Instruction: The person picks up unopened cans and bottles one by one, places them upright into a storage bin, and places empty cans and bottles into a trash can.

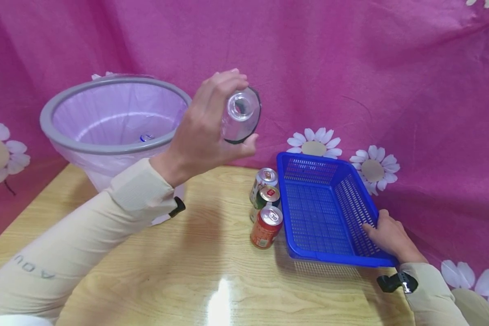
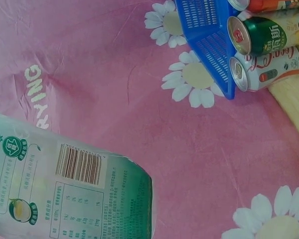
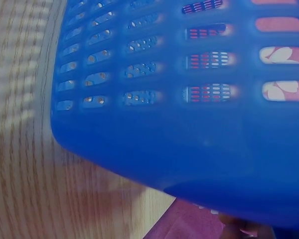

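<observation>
My left hand (image 1: 205, 122) grips a clear plastic bottle (image 1: 244, 129) up in the air, to the right of the bin. The bottle's uncapped mouth faces the head camera. In the left wrist view the bottle (image 2: 74, 184) shows a pale and green label with a barcode. On the right, my right hand (image 1: 391, 235) holds the right rim of a blue plastic basket (image 1: 293, 217), thumb on the inner side. The basket stands tilted on the table, and no contents show in it. Close up, its slotted wall (image 3: 139, 139) fills much of the right wrist view.
A grey-rimmed bin (image 1: 118, 147) with a clear liner stands at left, a can (image 1: 146, 137) inside. Along the basket's left side stand a red can (image 1: 262, 233), a green can (image 1: 257, 209) and a white can (image 1: 257, 186). A pink flowered cloth (image 1: 309, 59) hangs behind the wooden table (image 1: 167, 271).
</observation>
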The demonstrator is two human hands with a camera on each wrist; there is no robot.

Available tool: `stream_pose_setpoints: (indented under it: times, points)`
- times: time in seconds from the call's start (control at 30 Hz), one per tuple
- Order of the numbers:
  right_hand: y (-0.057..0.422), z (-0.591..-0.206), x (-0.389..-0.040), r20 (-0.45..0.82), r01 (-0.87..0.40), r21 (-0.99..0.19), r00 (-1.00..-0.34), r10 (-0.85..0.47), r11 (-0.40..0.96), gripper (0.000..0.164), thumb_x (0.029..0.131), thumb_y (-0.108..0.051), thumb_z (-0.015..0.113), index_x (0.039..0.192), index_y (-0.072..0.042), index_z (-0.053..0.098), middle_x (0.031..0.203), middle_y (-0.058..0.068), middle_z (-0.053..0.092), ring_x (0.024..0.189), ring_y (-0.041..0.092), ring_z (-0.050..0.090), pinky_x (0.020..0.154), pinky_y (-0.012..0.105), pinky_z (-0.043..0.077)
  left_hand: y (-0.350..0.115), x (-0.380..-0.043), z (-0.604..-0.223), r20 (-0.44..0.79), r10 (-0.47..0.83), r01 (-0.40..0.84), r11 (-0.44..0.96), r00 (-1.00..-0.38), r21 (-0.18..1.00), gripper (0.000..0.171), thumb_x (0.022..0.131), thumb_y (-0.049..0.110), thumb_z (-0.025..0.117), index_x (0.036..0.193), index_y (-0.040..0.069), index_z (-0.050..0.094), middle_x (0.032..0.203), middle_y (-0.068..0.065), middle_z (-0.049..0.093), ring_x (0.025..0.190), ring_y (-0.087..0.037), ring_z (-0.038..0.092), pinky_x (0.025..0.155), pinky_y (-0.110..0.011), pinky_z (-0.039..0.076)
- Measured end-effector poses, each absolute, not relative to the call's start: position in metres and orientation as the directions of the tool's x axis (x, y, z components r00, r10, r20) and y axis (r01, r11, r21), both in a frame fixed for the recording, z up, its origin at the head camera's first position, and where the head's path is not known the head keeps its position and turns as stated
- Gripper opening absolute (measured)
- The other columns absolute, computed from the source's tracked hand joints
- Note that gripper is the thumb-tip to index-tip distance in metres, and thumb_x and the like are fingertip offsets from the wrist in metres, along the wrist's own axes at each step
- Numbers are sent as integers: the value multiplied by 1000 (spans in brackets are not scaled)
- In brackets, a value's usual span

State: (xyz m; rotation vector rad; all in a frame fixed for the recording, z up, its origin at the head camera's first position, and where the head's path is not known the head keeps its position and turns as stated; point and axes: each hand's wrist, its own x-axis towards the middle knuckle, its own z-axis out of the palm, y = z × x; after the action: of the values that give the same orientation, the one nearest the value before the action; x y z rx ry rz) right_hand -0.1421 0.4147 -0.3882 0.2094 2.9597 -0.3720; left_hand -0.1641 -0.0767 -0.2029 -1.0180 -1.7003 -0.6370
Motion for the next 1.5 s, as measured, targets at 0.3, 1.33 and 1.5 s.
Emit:
stream_pose_setpoints:
  times: [0.3, 1.33, 1.5]
  points:
    - [414, -387, -143, -177, 162, -230, -976, 123, 960, 64, 95, -40, 51, 122, 15, 30, 102, 36, 56, 87, 45, 61, 72, 57, 54, -85, -161, -195, 961, 239, 879, 477, -139, 8, 70, 70, 26, 77, 125, -7, 51, 129, -23, 57, 133, -32, 49, 120, -33, 33]
    - [416, -388, -144, -144, 141, -211, -983, 112, 967, 61, 96, -37, 51, 119, 16, 33, 99, 37, 56, 86, 47, 60, 72, 57, 52, -115, -161, -176, 976, 189, 840, 543, -108, -12, 66, 72, 24, 78, 125, -6, 52, 127, -23, 58, 132, -30, 50, 119, -32, 36]
    - [415, -389, -145, -157, 151, -211, -980, 119, 966, 62, 96, -38, 50, 120, 16, 32, 100, 37, 56, 87, 47, 60, 74, 58, 52, -120, -161, -175, 980, 173, 838, 545, -97, -13, 65, 71, 23, 77, 124, -6, 52, 127, -23, 58, 131, -30, 51, 117, -32, 37]
